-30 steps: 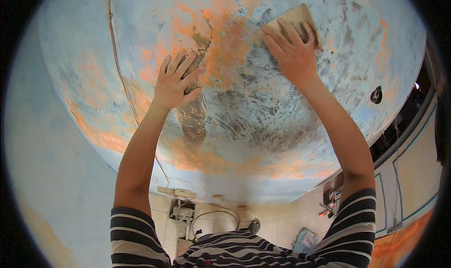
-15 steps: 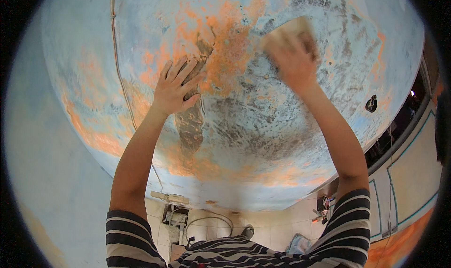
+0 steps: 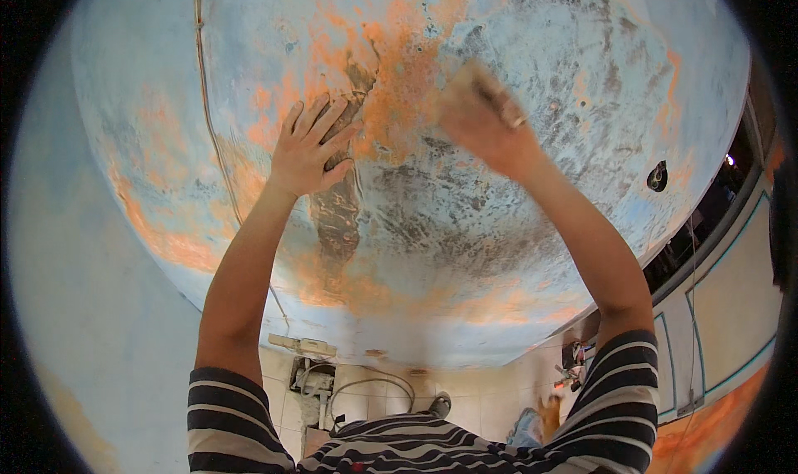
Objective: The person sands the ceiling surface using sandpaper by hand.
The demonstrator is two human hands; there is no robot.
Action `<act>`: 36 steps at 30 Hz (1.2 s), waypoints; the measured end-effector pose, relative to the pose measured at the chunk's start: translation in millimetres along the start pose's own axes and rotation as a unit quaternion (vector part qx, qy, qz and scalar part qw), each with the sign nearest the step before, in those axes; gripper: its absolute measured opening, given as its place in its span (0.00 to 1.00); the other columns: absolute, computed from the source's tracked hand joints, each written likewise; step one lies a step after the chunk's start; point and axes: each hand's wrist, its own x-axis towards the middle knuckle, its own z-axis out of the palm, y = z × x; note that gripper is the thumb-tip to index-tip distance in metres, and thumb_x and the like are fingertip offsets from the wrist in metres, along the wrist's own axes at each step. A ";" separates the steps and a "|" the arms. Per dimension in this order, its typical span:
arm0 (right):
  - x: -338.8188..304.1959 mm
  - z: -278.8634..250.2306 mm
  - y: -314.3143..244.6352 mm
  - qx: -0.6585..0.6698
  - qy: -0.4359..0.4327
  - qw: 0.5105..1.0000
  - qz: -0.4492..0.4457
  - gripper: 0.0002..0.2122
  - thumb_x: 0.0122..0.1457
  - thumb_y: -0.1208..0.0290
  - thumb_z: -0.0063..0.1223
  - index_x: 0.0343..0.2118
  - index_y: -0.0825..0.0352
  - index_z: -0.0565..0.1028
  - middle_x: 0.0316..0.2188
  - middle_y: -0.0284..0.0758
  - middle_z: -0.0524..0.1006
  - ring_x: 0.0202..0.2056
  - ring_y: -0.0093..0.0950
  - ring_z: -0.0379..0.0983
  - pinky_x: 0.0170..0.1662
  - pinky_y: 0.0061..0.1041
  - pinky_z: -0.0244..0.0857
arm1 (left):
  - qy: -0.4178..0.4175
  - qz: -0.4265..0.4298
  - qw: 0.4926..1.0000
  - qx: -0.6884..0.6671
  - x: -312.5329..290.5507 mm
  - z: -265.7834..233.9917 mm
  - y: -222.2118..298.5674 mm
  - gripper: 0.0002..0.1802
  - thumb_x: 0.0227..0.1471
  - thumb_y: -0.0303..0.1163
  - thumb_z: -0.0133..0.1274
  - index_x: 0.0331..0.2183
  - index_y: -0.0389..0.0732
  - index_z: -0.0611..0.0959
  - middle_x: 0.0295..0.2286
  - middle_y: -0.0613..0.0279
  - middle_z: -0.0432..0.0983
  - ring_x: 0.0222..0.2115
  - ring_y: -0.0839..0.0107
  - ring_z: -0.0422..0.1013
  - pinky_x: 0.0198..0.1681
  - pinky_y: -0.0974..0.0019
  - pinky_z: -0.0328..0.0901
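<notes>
My left hand lies flat with spread fingers on a blue-and-orange wall, over a dark strip of bared, peeling surface. To its right, my right hand is closed on a beige flat piece, which looks like sandpaper. Motion smears both the hand and the piece. They are against the wall beside an orange stain, where the light-blue paint is mottled with dark grey patches. My thumb shows at the right side of the hand; the fingertips are unclear.
A thin cable runs down the wall at the left. An oval dark hole opens at the right. Below are a cream socket strip, a coiled hose, floor tiles and a light-blue object. Outlined panels stand at right.
My right hand has moved left and slightly down across the wall with the beige piece. My left hand has hardly moved. A blurred orange-brown shape now shows beside the light-blue object below.
</notes>
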 end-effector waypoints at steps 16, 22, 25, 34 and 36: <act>-129.4 -142.1 -156.5 0.632 0.059 0.427 0.644 0.16 0.71 0.75 0.45 0.59 0.65 0.70 0.55 0.37 0.74 0.55 0.35 0.73 0.60 0.38 0.67 | 0.019 -0.240 0.946 -0.217 -29.5 -0.5 152.2 0.28 0.59 0.42 0.52 0.59 0.44 0.76 0.61 0.50 0.67 0.62 0.48 0.61 0.67 0.45 0.50; -172.5 -168.8 -145.6 0.693 0.151 0.084 0.700 0.19 0.73 0.70 0.42 0.64 0.67 0.64 0.59 0.39 0.72 0.58 0.35 0.72 0.62 0.41 0.67 | -0.048 -0.503 0.560 -0.657 -39.8 -6.8 311.9 0.22 0.60 0.33 0.52 0.55 0.36 0.78 0.52 0.54 0.76 0.54 0.66 0.69 0.60 0.59 0.60; -201.7 -179.1 -128.7 0.679 0.128 0.064 0.720 0.20 0.74 0.69 0.41 0.65 0.66 0.63 0.60 0.39 0.71 0.58 0.35 0.71 0.62 0.42 0.67 | -0.050 -0.501 0.486 -0.714 -27.9 0.0 348.0 0.16 0.59 0.29 0.57 0.49 0.35 0.79 0.45 0.58 0.79 0.47 0.74 0.72 0.54 0.63 0.64; -289.7 -213.5 -80.0 0.645 0.129 0.135 0.741 0.20 0.66 0.76 0.55 0.60 0.69 0.68 0.54 0.38 0.75 0.54 0.30 0.74 0.57 0.33 0.70 | -0.034 -0.573 0.517 -0.635 32.0 31.5 446.6 0.10 0.55 0.28 0.65 0.36 0.36 0.81 0.32 0.62 0.81 0.32 0.80 0.73 0.38 0.72 0.67; -317.7 -212.8 -67.7 0.625 0.108 0.179 0.752 0.21 0.64 0.77 0.58 0.59 0.70 0.69 0.53 0.38 0.76 0.53 0.29 0.74 0.56 0.32 0.70 | -0.112 -0.571 0.569 -0.580 47.1 37.9 465.0 0.11 0.54 0.29 0.66 0.36 0.36 0.81 0.30 0.62 0.81 0.29 0.81 0.72 0.36 0.72 0.67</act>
